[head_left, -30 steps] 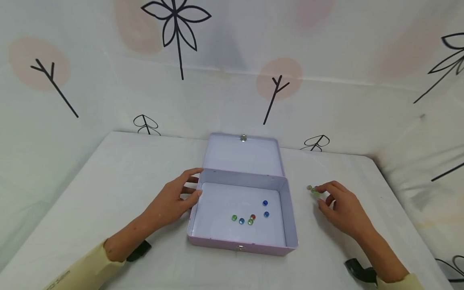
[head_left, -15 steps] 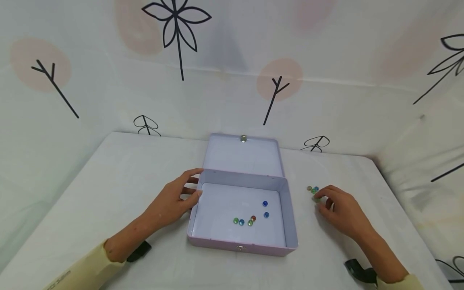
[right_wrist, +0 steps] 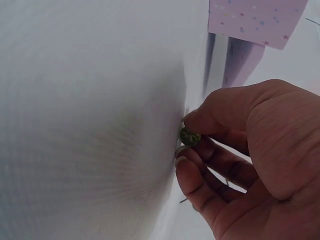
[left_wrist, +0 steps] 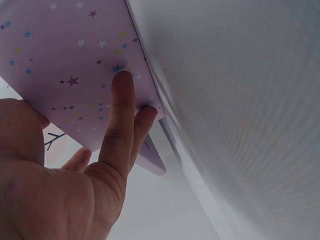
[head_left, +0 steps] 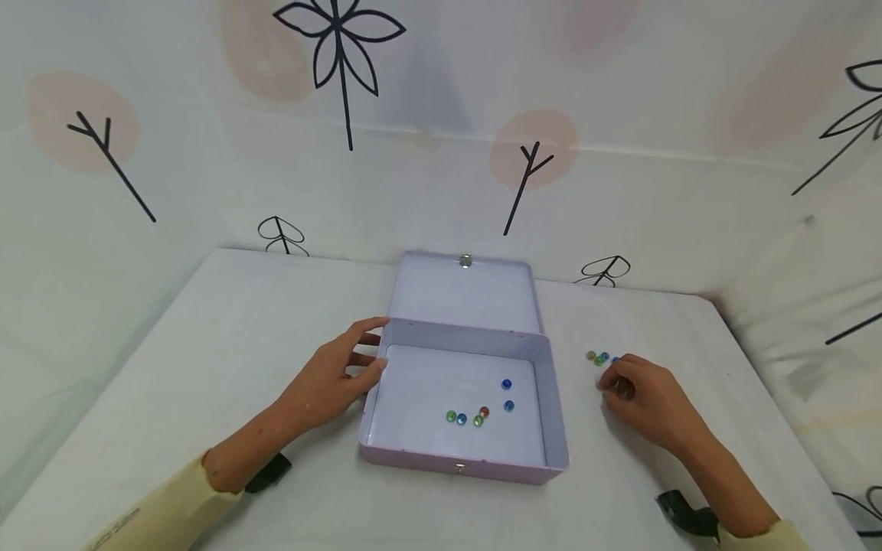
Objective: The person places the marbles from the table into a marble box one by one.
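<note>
A lilac metal box (head_left: 463,473) stands on the table with its lid laid back, and several glass marbles lie on its floor, including a red marble (head_left: 485,412) and a dark blue marble (head_left: 506,384). My left hand (head_left: 338,379) rests against the box's left side, fairly straight fingers touching the star-printed outer wall (left_wrist: 72,55) and thumb at the rim. To the right of the box, my right hand (head_left: 648,398) pinches a green marble (right_wrist: 189,137) between thumb and fingers, close to the tabletop. Just beyond its fingertips sit several loose marbles, one a green marble (head_left: 599,360).
The raised lid (head_left: 466,295) leans back toward the patterned cloth backdrop (head_left: 427,176), its latch (head_left: 465,261) at the far edge. White cloth covers the table (head_left: 276,306). A dark strap piece (head_left: 685,514) sits below the right wrist.
My right fingers have drawn slightly nearer and closed on a green marble, pulling it away from the loose group. The left hand has stayed at the box's side.
</note>
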`<state>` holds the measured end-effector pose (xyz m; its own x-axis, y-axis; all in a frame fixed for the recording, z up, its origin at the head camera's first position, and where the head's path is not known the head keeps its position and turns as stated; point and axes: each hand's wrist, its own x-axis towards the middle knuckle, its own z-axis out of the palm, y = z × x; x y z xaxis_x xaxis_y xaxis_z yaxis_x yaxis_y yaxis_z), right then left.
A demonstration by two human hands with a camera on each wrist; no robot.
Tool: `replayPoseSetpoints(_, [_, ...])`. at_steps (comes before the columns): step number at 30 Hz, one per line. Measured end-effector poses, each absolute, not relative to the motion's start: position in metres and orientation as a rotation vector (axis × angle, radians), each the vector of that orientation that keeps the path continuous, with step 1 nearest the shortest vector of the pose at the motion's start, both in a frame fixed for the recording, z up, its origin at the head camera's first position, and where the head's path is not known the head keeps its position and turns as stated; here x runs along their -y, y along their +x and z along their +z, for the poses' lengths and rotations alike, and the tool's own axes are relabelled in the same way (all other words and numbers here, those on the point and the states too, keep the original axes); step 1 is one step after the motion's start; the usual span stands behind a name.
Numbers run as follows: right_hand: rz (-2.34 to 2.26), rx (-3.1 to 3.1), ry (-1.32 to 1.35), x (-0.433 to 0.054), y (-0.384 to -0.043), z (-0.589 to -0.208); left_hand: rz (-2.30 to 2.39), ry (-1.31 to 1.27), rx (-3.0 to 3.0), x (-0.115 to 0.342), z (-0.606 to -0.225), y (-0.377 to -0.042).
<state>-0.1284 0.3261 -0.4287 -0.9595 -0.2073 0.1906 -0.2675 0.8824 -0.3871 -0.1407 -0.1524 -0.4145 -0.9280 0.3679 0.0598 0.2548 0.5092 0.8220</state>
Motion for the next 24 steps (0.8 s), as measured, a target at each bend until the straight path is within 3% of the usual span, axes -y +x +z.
replayPoseSetpoints(24, [0.634, 2.842, 0.439, -0.3177, -0.1253, -0.4252, 1.407, 0.537, -2.614, 0.1521, -0.4147, -0.1412])
